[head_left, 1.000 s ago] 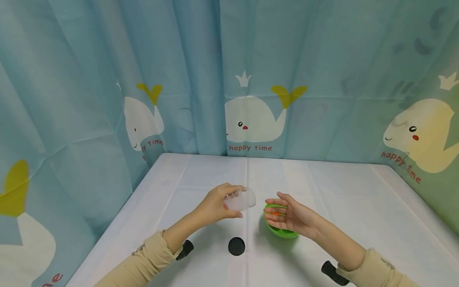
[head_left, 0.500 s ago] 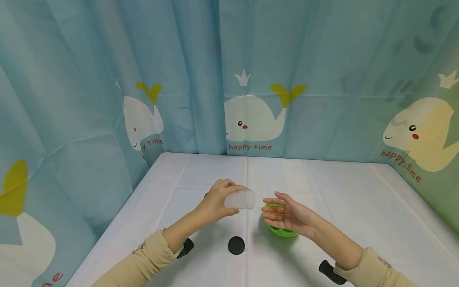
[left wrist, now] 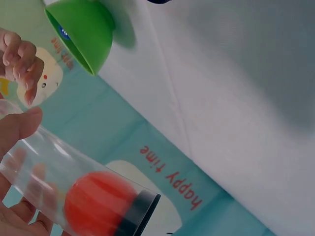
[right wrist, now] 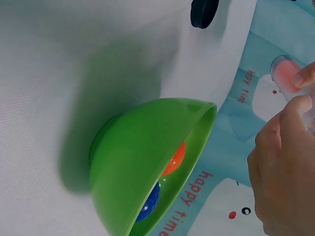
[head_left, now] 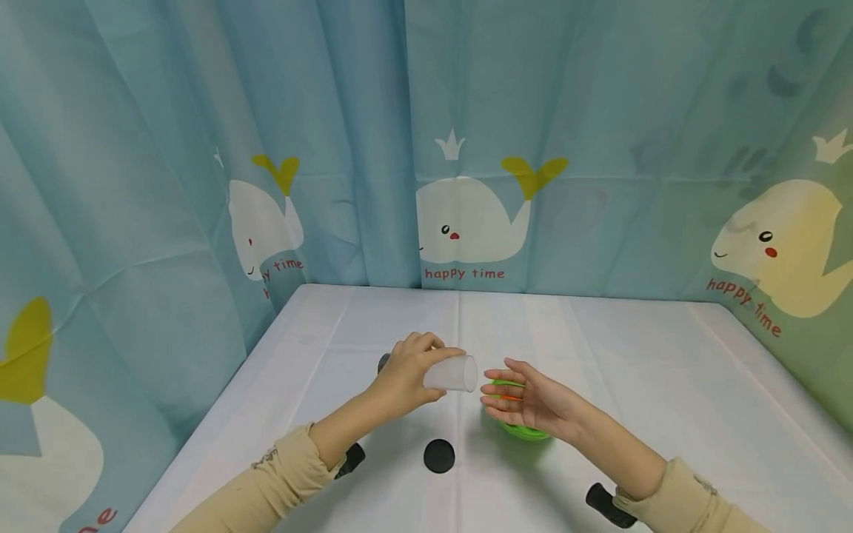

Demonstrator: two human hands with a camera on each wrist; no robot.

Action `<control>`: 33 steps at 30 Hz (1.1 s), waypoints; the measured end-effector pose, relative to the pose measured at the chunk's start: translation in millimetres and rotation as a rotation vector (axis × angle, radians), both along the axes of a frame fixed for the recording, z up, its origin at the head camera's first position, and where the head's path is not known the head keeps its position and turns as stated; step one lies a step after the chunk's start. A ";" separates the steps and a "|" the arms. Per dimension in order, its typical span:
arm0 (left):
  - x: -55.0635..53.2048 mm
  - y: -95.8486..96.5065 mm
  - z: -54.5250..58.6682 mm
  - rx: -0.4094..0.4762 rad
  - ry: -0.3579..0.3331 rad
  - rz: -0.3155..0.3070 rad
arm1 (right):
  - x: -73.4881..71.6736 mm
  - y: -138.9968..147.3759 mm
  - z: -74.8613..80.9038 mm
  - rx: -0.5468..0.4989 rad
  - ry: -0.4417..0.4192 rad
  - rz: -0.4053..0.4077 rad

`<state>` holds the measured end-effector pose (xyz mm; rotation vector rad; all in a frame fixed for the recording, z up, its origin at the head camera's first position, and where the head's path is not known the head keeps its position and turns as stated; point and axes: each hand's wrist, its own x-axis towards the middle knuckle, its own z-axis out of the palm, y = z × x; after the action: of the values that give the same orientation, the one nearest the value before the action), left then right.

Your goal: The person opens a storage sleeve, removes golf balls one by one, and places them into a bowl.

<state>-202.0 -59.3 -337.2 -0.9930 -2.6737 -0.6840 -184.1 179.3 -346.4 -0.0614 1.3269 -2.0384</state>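
My left hand (head_left: 406, 374) grips a clear plastic tube (head_left: 453, 374) above the table, tilted nearly level with its uncapped end facing right. Inside it, a red ball (left wrist: 96, 201) sits against the black end cap (left wrist: 140, 214), as the left wrist view shows. My right hand (head_left: 546, 403) is held with fingers extended and palm facing the tube's mouth, apart from it and holding nothing. Below and partly behind that hand stands a green bowl (right wrist: 142, 147). An orange ball (right wrist: 174, 160) and a blue ball (right wrist: 149, 204) lie in the bowl.
A loose black round lid (head_left: 439, 456) lies on the white-covered table (head_left: 373, 318), in front of the tube and left of the bowl. Blue curtains (head_left: 373, 133) printed with whales hang behind the table and at both sides. Black cylindrical pieces (head_left: 606, 505) show beside the cuffs.
The tube has turned in my left hand's grip from slanting to nearly level, its mouth now toward the right hand. My right hand has shifted slightly left, closer to the tube.
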 end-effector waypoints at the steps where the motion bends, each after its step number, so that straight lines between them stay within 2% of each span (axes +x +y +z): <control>1: 0.0 0.6 0.2 -0.006 0.004 -0.003 | -0.4 -0.7 -0.4 0.000 0.001 0.001; 16: 1.9 5.2 4.6 -0.157 0.072 -0.015 | -1.0 -8.9 -0.5 0.005 0.008 -0.001; 33: 1.9 7.9 9.1 -0.223 0.125 -0.039 | -1.7 -10.1 -0.4 -0.028 -0.003 -0.003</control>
<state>-200.0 -51.4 -328.0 -1.1043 -2.6678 -0.3224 -185.8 169.3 -346.8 -0.0692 1.2973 -2.0597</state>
